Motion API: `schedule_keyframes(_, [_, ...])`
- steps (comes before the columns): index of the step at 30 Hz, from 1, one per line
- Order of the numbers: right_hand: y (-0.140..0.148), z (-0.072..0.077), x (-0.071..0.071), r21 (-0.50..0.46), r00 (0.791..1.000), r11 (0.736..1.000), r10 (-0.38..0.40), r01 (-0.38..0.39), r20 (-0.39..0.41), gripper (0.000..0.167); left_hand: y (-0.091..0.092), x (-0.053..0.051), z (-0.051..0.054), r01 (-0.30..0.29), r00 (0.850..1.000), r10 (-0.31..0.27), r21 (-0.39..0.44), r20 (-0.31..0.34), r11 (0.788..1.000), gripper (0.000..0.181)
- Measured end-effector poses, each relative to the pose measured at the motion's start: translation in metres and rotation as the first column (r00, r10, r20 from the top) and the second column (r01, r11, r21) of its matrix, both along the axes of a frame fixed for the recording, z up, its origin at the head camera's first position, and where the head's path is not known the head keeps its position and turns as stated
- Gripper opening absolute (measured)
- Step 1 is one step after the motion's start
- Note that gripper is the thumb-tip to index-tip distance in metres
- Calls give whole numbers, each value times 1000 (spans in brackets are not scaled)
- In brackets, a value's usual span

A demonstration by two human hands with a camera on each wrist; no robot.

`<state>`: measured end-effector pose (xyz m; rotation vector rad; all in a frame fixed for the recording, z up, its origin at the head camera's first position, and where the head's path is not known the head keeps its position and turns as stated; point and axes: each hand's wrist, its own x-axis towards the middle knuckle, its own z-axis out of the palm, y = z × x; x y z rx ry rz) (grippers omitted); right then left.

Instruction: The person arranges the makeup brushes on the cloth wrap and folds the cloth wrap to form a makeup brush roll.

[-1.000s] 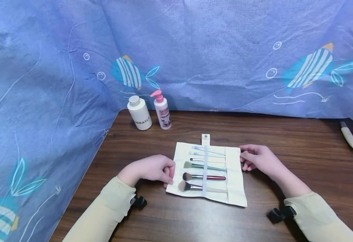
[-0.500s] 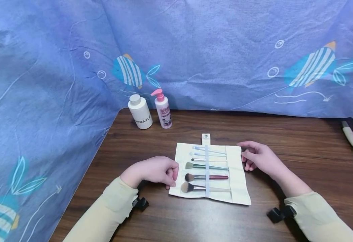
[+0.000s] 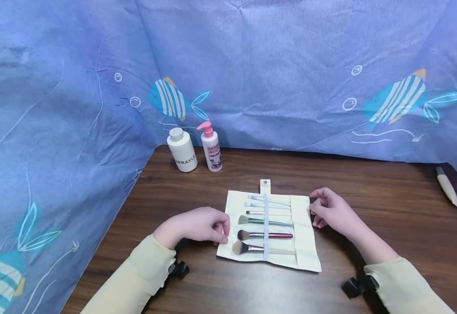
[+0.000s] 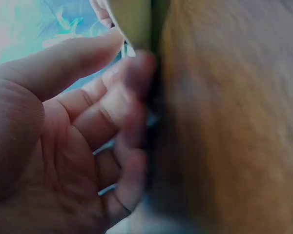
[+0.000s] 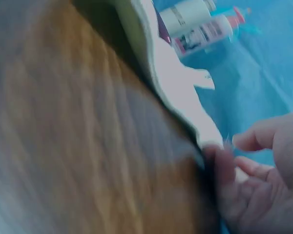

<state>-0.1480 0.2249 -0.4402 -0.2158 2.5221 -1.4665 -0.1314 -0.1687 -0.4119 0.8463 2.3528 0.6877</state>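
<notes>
A cream fabric brush roll lies unrolled on the wooden table. Several makeup brushes, among them a red-handled brush and a green one, lie across it under a pale elastic band. At the left edge my left hand pinches the fabric between thumb and fingers. My right hand holds the opposite edge near its upper corner, thumb above and a fingertip underneath in the right wrist view. A snap tab sticks out from the far side.
A white bottle with a grey cap and a pink-topped pump bottle stand at the back left. Far right lies a slim, pale, pointed object with a dark end. A blue fish-print cloth hangs behind the table.
My left hand has shifted slightly inward over the brush roll's left edge. The right hand stays by the right edge. The head view has tilted a little.
</notes>
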Motion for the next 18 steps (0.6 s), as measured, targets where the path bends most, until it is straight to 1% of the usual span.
schedule_keyframes(2, [-6, 4, 7, 137, 993, 991, 16, 1, -120, 21, 0, 4, 5, -4, 998, 3, -11, -65, 1000, 15])
schedule_keyframes(3, [-9, 8, 12, 209, 982, 978, 41, -1, -185, 14, 0, 7, 8, -10, 995, 8, -17, -102, 1000, 15])
schedule_keyframes(4, [-12, 11, 19, 274, 968, 962, 74, -5, -241, 7, 1, 10, 10, -11, 990, 7, -26, -142, 1000, 16])
schedule_keyframes(5, [-15, 14, 26, 334, 949, 942, 117, -14, -292, 4, 2, 14, 13, -13, 983, 7, -33, -181, 999, 16])
schedule_keyframes(7, [-20, 20, 40, 416, 901, 909, 216, -44, -376, 12, 4, 22, 17, -21, 968, 9, -46, -251, 999, 18])
schedule_keyframes(9, [-23, 25, 54, 461, 865, 884, 293, -83, -407, 18, 5, 30, 19, -27, 957, 8, -60, -290, 998, 22])
schedule_keyframes(11, [-23, 28, 66, 511, 834, 854, 349, -96, -427, 22, 7, 37, 21, -20, 949, -4, -74, -314, 997, 28])
schedule_keyframes(12, [-22, 28, 71, 534, 823, 840, 370, -98, -432, 23, 7, 40, 20, -16, 947, -11, -81, -322, 997, 30])
schedule_keyframes(14, [-19, 27, 80, 575, 811, 812, 399, -97, -428, 29, 8, 43, 19, -2, 944, -28, -90, -328, 996, 34])
schedule_keyframes(15, [-18, 25, 83, 591, 801, 801, 416, -99, -430, 33, 8, 44, 18, 3, 944, -34, -93, -328, 996, 36])
schedule_keyframes(17, [-16, 22, 88, 612, 780, 784, 445, -101, -441, 40, 9, 44, 15, 18, 944, -48, -95, -328, 995, 38])
schedule_keyframes(18, [-15, 20, 90, 618, 769, 780, 454, -99, -450, 44, 9, 44, 14, 21, 945, -51, -96, -323, 995, 39])
